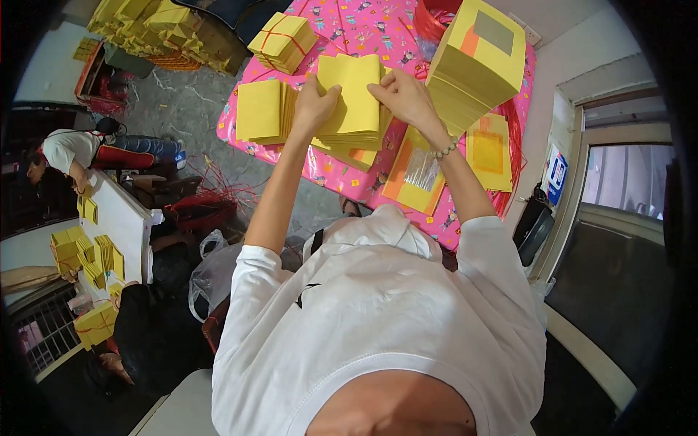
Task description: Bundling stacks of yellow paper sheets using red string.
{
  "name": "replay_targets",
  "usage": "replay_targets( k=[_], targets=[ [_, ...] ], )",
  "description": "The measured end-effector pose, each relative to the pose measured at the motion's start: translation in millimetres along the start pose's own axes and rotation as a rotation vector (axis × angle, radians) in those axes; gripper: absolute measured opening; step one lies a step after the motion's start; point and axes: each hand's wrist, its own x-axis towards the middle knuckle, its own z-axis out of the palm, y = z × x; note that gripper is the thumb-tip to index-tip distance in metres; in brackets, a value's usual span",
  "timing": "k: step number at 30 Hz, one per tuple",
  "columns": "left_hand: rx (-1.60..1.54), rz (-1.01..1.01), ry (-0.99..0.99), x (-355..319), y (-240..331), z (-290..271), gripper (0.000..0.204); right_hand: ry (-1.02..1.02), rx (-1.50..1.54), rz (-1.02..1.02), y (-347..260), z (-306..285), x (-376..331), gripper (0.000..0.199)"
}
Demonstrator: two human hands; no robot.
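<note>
A folded yellow paper sheet [349, 83] lies on top of a stack of similar folded papers [347, 136] in front of me. My left hand [317, 106] grips its left edge, thumb on top and fingers curled. My right hand [404, 97] is closed at its right side, thumb and forefinger pinched against the folded edge. Left of my left hand sits another pile of folded yellow papers [258, 110]. Beyond it is a bundle of yellow paper tied with red string [282, 43]. A tall block of flat yellow paper [465, 80] rises beside my right hand.
A pink patterned cloth covers the table [334, 172]. Yellow-orange sheets [416, 174] lie under my right forearm, with red string [515, 149] at the table's right edge. Two other people work at a white table [123, 218] on the left. Yellow bundles [171, 29] are heaped at the back left.
</note>
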Motion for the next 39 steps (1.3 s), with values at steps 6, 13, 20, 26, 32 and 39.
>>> replay_targets(
  k=[6, 13, 20, 26, 32, 39],
  targets=[
    [0.043, -0.010, -0.022, -2, 4, -4, 0.050, 0.168, -0.169, -0.317, -18, 4, -4, 0.054],
    [0.084, -0.008, -0.063, -5, 18, -12, 0.050, -0.057, -0.337, -0.303, -2, 40, -15, 0.061],
    [0.277, 0.226, 0.163, -13, 3, -2, 0.058, 0.035, -0.298, -0.341, 10, 50, -19, 0.062],
    [-0.033, 0.235, 0.197, -15, -16, 15, 0.060, 0.056, -0.370, -0.339, 11, 49, -25, 0.061],
    [-0.238, 0.101, 0.071, -4, -30, -12, 0.043, 0.022, -0.466, -0.331, 5, 44, -22, 0.060],
    [0.648, 0.447, -0.031, 29, -86, -90, 0.051, -0.003, -0.481, -0.309, 1, 39, -24, 0.059]
  ],
)
